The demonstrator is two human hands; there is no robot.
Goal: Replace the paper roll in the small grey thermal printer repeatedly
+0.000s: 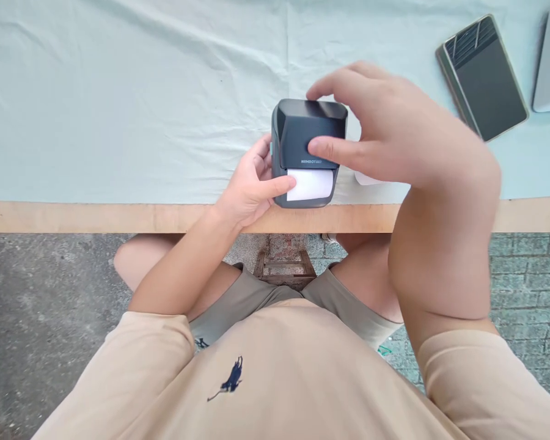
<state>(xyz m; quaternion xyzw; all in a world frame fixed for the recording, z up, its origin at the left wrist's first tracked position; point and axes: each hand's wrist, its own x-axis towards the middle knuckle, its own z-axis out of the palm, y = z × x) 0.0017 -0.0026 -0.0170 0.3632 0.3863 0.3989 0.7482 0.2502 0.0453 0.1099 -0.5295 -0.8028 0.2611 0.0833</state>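
Head view: your left hand [252, 183] has its grip bent snugly round the left side of a black printer [297, 137], with the thumb on its white paper [315, 185]. Your right hand [376, 125] has its grip spread over the printer, thumb on top; I cannot tell if it squeezes. The printer is at the near edge of the tabletop [73, 217]. A dark phone [495, 79] lies to the right.

The brand name NIIMBOT [308, 162] stands in pale capitals on the black printer [305, 129], just above the white paper [312, 185]; the tiny characters after it are too small to read. A dark mark [201, 343] on the shorts [231, 299] resembles lettering, too unclear to read
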